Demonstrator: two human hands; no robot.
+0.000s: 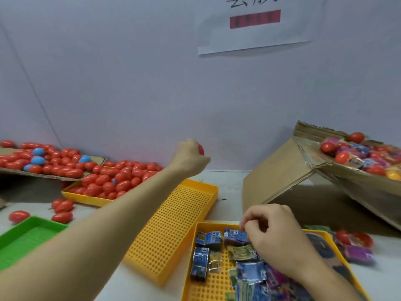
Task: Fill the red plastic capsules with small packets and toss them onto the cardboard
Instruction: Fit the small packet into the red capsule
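Bare white table (pixel 230 183) shows only in strips: a patch behind the empty yellow tray (pixel 173 227), running to the pale wall (pixel 130 83), and a lane at far left. The tipped cardboard box (pixel 282 170) closes off the right side.

Left hand (pixel 189 156) raised near the wall, above the tray's far corner, fingers curled round a red capsule (pixel 201 149); only its end shows.

Right hand (pixel 275 240) low over the packet tray (pixel 193 257), fingertips pinched together on a blue packet (pixel 235 234) at the tray's far edge. More packets lie loose below the wrist.

Cardboard sheet (pixel 95 158) at far left, piled with red capsules, a few blue ones among them. The pile (pixel 112 177) spills into a second yellow tray just beside it. A green tray (pixel 23 237) at near left, stray capsules beside it.

Paper sign (pixel 253 25) taped on the wall, print blurred.
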